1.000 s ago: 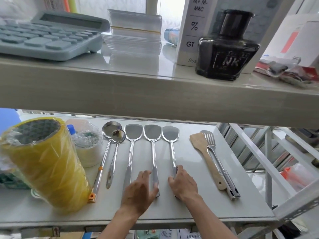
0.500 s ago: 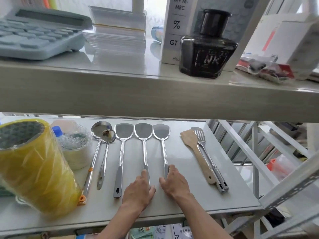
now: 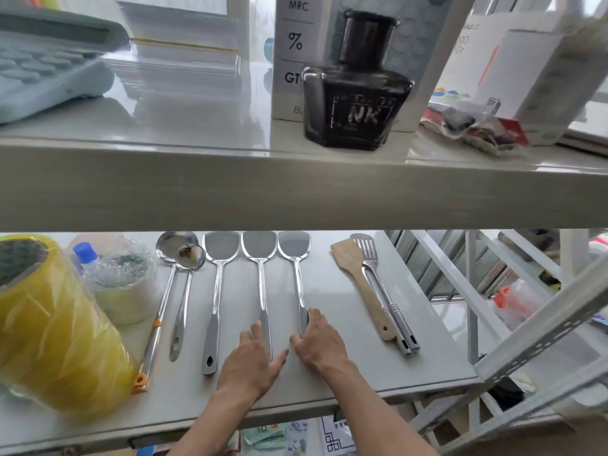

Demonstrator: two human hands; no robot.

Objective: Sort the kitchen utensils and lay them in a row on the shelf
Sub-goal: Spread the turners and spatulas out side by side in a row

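Note:
Steel utensils lie in a row on the lower shelf (image 3: 345,366), handles toward me. From the left: a large ladle (image 3: 164,291) with an orange handle tip, a small ladle (image 3: 184,291), then a left spatula (image 3: 215,291), a middle spatula (image 3: 261,281) and a right spatula (image 3: 297,278). Farther right a wooden spatula (image 3: 358,284) lies against a slotted steel turner (image 3: 378,284). My left hand (image 3: 253,360) rests flat, fingers apart, against the middle spatula's handle. The thumb and fingers of my right hand (image 3: 317,343) pinch the right spatula's handle.
A yellow wrapped roll (image 3: 56,334) and a tape roll in plastic (image 3: 121,287) crowd the shelf's left end. The upper shelf (image 3: 296,189) hangs low over the utensil heads and carries a black ink bottle (image 3: 355,100) and a calculator (image 3: 42,70). White racking (image 3: 526,340) stands to the right.
My left hand slid right, off the left spatula's handle end and onto the middle spatula's handle. My right hand stayed on the right spatula's handle. The view shifted.

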